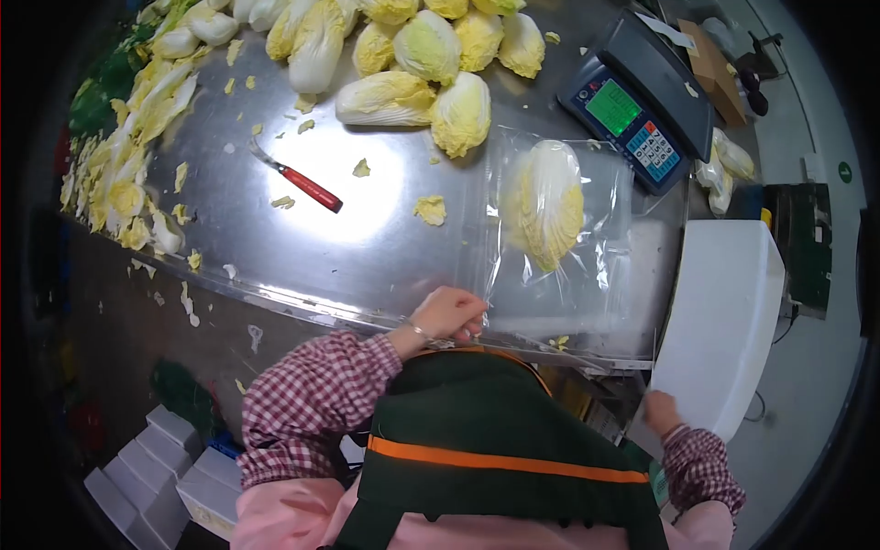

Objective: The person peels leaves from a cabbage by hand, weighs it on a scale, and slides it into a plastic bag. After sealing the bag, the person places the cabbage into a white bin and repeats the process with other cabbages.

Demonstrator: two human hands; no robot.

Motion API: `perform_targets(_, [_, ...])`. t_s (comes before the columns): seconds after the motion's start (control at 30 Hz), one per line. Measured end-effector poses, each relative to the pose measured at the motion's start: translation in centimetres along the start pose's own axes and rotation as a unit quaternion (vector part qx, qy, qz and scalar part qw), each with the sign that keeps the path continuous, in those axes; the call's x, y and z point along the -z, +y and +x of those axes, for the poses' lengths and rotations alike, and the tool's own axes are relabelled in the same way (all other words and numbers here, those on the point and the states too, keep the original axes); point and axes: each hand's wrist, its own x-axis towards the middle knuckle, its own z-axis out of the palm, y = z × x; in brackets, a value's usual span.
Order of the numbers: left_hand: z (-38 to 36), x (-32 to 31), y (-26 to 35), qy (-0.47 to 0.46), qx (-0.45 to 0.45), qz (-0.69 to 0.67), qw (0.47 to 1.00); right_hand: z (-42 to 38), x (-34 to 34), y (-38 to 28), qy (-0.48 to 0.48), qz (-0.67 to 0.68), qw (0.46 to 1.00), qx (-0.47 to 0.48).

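A napa cabbage [548,203] lies on clear plastic film [600,284] at the right part of the metal table [275,247]. At the near left corner of the film, my left hand [449,313] has its fingers pinched together on the film's edge. My right hand [660,412] is lower right, beside the white machine surface [720,312]; its fingers are curled and blurred, and whatever they hold cannot be made out. A red-handled curved knife [310,188] rests on the table to the left, away from both hands.
Several cabbages [427,48] are grouped at the table's far side. Loose leaves [128,174] pile up along the left edge. A digital scale [642,110] stands at the back right. White boxes [147,477] sit on the floor at lower left.
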Motion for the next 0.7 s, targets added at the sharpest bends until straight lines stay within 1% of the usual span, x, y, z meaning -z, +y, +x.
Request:
perform_targets(0.03, [-0.3,0.7,0.6,-0.009,0.004,0.087,0.996,0.4,-0.8,2.7,0.004,-0.006,0.999,-0.054])
perform_targets(0.07, [-0.6,1.7,0.9,-0.010,0.002,0.090,0.996,1.1,-1.5,4.1,0.007,-0.012,0.994,-0.106])
perform_targets(0.1, [-1.1,2.8,0.9,0.079,-0.166,0.357,0.916,2.0,-1.7,4.6,0.003,-0.012,0.994,-0.110])
perform_targets(0.13, [-1.3,3.2,1.2,0.156,-0.318,0.584,0.730,3.5,-0.5,4.9,-0.001,-0.010,0.994,-0.113])
perform_targets(0.17, [-1.0,3.0,2.0,0.152,-0.320,0.590,0.726,4.8,2.1,3.9,-0.057,0.007,0.992,-0.115])
perform_targets(0.2, [-0.5,2.8,2.8,0.136,-0.380,0.624,0.670,5.4,5.3,2.0,0.002,-0.053,0.993,-0.103])
perform_targets(0.23, [-0.1,2.4,3.4,0.118,-0.435,0.651,0.610,5.2,9.3,-1.0,0.146,0.066,0.976,-0.149])
perform_targets(0.27, [0.5,1.9,3.2,0.114,-0.434,0.654,0.609,8.2,9.0,-1.1,0.304,0.097,0.943,-0.094])
perform_targets(0.3, [1.5,1.5,2.5,0.090,-0.479,0.655,0.578,9.2,10.6,-2.3,0.421,0.158,0.893,-0.003])
perform_targets(0.33, [2.6,1.3,2.0,0.065,-0.523,0.654,0.543,10.4,11.7,-3.4,0.501,0.149,0.848,0.095])
perform_targets(0.37, [3.5,1.2,1.4,0.068,-0.544,0.640,0.538,11.7,12.6,-4.4,0.573,0.135,0.786,0.190])
perform_targets(0.4, [3.5,0.9,1.5,0.063,-0.541,0.645,0.536,12.8,13.5,-5.5,0.578,0.143,0.763,0.253])
perform_targets(0.43, [3.4,0.5,1.9,0.067,-0.542,0.625,0.558,13.6,14.3,-6.4,0.582,0.150,0.735,0.314])
perform_targets(0.47, [3.4,0.3,2.4,0.073,-0.542,0.606,0.578,13.8,15.0,-6.9,0.587,0.154,0.731,0.312])
perform_targets(0.5, [3.1,0.0,3.2,0.073,-0.541,0.611,0.572,13.6,16.0,-7.2,0.606,0.175,0.711,0.310])
perform_targets(0.53, [2.4,-0.6,4.2,0.111,-0.533,0.548,0.635,13.3,17.1,-7.3,0.624,0.195,0.691,0.309])
perform_targets(0.57, [1.7,-1.0,5.3,0.148,-0.521,0.480,0.690,12.9,18.2,-7.1,0.629,0.198,0.685,0.310])
perform_targets(0.6, [1.3,-1.5,7.0,0.149,-0.522,0.486,0.685,12.2,19.5,-6.9,0.659,0.264,0.644,0.284])
perform_targets(0.63, [0.9,-2.1,9.3,0.221,-0.541,0.396,0.708,11.3,20.9,-6.6,0.684,0.328,0.599,0.257])
perform_targets(0.67, [0.5,-2.7,11.9,0.291,-0.554,0.299,0.721,10.4,23.0,-6.3,0.712,0.343,0.568,0.227])
perform_targets(0.7, [-0.8,-3.4,15.2,0.321,-0.536,0.232,0.746,9.5,25.2,-6.2,0.739,0.356,0.536,0.198])
